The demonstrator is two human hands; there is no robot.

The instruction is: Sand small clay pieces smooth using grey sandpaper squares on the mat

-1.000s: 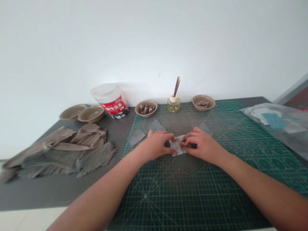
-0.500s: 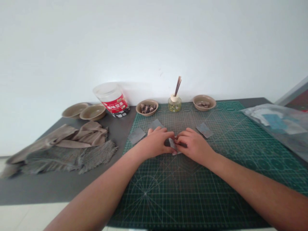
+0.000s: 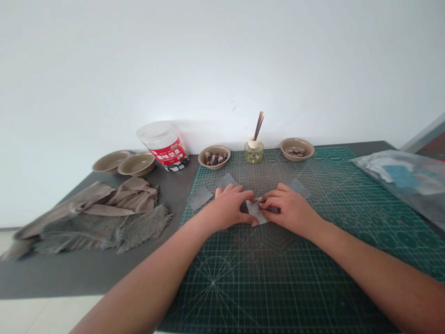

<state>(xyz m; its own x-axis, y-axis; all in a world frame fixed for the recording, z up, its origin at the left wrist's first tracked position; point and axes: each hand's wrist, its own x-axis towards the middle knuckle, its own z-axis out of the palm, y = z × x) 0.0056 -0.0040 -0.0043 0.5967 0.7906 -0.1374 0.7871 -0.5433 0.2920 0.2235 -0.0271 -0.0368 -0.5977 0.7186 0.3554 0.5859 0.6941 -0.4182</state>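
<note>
A small pale grey square [image 3: 256, 214] lies on the green cutting mat [image 3: 239, 287] between my hands. My left hand [image 3: 231, 206] rests at its left side, thumb and forefinger apart at its edges, with nothing seen gripped. My right hand [image 3: 287, 207] has its fingers drawn together on the right part of the square; what they pinch is too small to make out. Two more grey squares, one at the left [image 3: 200, 198] and one behind my left hand [image 3: 226, 182], lie flat. Another [image 3: 299, 188] is partly behind my right hand.
Along the back stand a bowl of brown pieces [image 3: 214, 157], a reed diffuser [image 3: 254, 150] and a bowl of flat discs [image 3: 297, 149]. At the left are a plastic tub [image 3: 167, 150], two bowls [image 3: 136, 164] and crumpled cloth [image 3: 114, 204]. A plastic bag [image 3: 403, 176] lies right.
My right hand has shifted slightly right, and more of the pale square shows between my hands. The whole view has moved slightly.
</note>
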